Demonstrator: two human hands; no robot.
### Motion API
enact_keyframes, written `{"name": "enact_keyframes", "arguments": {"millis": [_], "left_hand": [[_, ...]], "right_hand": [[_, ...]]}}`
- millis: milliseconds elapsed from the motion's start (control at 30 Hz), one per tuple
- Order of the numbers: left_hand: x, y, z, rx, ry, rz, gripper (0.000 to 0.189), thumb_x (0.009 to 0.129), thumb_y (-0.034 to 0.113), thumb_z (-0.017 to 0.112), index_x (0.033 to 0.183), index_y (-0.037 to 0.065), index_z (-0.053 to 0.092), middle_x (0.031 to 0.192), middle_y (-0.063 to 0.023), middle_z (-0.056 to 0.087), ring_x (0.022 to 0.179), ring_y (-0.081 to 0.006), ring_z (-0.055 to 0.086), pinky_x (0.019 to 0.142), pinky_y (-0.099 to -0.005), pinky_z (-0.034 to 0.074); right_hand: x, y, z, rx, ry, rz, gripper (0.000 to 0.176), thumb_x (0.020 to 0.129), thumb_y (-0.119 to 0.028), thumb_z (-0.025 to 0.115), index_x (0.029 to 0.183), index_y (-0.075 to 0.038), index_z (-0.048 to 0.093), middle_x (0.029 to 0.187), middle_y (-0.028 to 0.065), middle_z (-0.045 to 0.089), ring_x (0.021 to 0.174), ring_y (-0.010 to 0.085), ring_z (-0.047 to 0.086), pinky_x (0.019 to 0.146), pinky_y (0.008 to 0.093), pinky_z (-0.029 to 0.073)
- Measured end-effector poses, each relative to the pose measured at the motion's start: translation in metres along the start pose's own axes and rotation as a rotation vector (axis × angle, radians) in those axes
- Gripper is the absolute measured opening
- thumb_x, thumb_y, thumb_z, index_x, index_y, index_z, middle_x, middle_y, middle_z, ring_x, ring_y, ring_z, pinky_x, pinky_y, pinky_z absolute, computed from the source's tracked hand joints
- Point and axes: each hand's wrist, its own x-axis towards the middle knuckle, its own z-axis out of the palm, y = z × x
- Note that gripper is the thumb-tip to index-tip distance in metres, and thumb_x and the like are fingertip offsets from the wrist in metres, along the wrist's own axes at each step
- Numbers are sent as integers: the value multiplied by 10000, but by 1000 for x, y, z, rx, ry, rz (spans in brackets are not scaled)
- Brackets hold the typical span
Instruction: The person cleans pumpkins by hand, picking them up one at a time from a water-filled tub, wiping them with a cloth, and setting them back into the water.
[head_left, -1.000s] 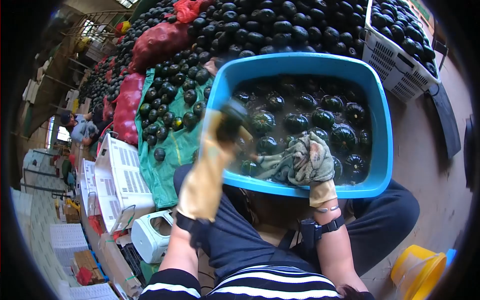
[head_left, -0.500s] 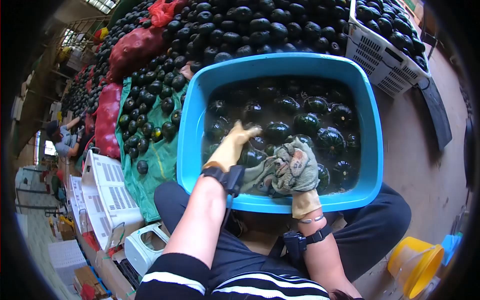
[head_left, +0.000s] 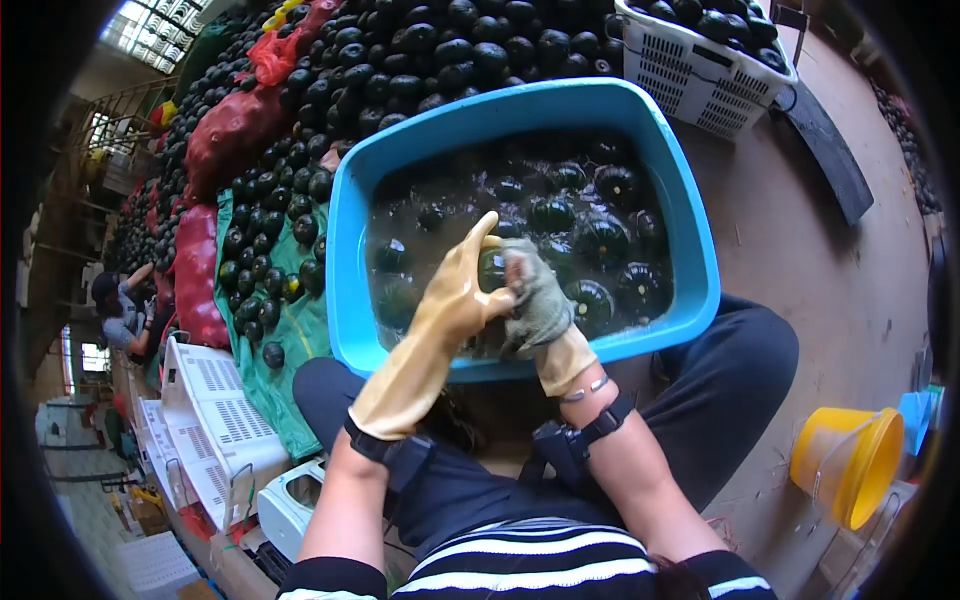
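Observation:
My left hand [head_left: 452, 293], in a cream rubber glove, is curled above the water with its thumb and fingers around a dark green squash [head_left: 492, 268], mostly hidden. One finger points up. My right hand, gloved too, is wrapped in a wet grey-green cloth [head_left: 541, 305] and presses against the squash and the left thumb; its fingers are covered. Beneath both hands, a blue tub [head_left: 345, 290] holds murky water with several shiny dark green squashes [head_left: 601, 238] floating in it.
Dark squashes [head_left: 420, 40] are heaped behind the tub. A white crate [head_left: 690, 85] of squashes stands at the back right, a yellow bucket [head_left: 845, 465] at the right. Red mesh sacks [head_left: 200, 270], a green sheet [head_left: 300, 370] and white crates [head_left: 225, 400] lie left. A person [head_left: 125, 315] sits far left.
My left hand has drawn back from the water and closed beside the cloth. My right hand has moved left and up, with the cloth bunched closer around it. The view has shifted slightly.

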Motion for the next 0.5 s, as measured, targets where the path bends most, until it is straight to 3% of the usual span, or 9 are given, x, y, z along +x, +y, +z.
{"name": "enact_keyframes", "arguments": {"millis": [67,100,133,167,233,300,367,433,500], "left_hand": [[3,29,-8,343,-227,-97,1008,691,241,772,1581,104,320,1199,-254,659,1155,-416,619,1056,-434,475],[-3,52,-13,311,-243,-49,1047,655,232,786,1586,115,319,1079,-228,677,1095,-426,635,1044,-440,477],[-6,52,-13,35,-325,157,1078,676,221,798,1609,127,267,1158,-211,660,1109,-360,641,1040,-417,480],[-14,58,-8,-205,-238,35,1060,696,208,805,1603,113,264,1203,-216,642,1110,-341,639,1028,-410,486],[-13,53,16,-519,66,-10,1022,736,174,812,1592,84,261,1317,-204,581,1130,-277,600,1018,-394,481],[-6,19,38,-81,425,282,1063,795,357,856,1572,-30,243,1336,-242,576,1187,-309,597,1062,-399,459],[-28,16,49,132,494,246,1171,799,557,837,1541,-106,219,1358,-293,562,1280,-366,569,1093,-428,441],[-48,31,53,-276,364,-28,1143,803,434,871,1571,-56,181,1370,-260,561,1261,-338,580,1109,-430,430],[-55,50,45,-545,310,-250,1089,809,266,858,1586,-29,155,1402,-198,541,1262,-271,568,1103,-399,448]], "right_hand": [[-9,-7,-16,-94,-181,-146,430,647,-95,777,1057,-80,649,1045,99,652,980,303,615,858,377,489],[-15,-11,-15,104,-106,-16,407,731,-129,767,1118,-88,647,1075,75,661,1028,264,620,901,371,498],[-24,-15,-13,303,-32,121,387,815,-163,757,1179,-95,645,1104,51,669,1076,225,624,945,365,506],[-38,11,-4,629,65,323,357,970,-238,662,1288,-88,602,1172,34,661,1137,166,606,1008,337,504],[-27,-12,-4,763,159,426,316,1028,-230,585,1299,-67,581,1221,55,638,1140,166,604,999,336,508],[-29,-5,-4,-649,213,-176,350,963,-259,624,1242,-53,580,1124,107,667,996,243,672,917,354,548],[-10,-33,-21,-502,265,-187,236,902,-263,652,1027,-63,666,954,127,689,860,313,682,794,400,552],[-1,-17,-31,-563,19,131,195,854,-266,667,852,-72,691,870,144,667,795,335,663,711,430,525],[-12,-20,-26,-531,55,26,305,825,-343,688,978,-79,691,904,147,663,848,338,660,733,439,522]]}}
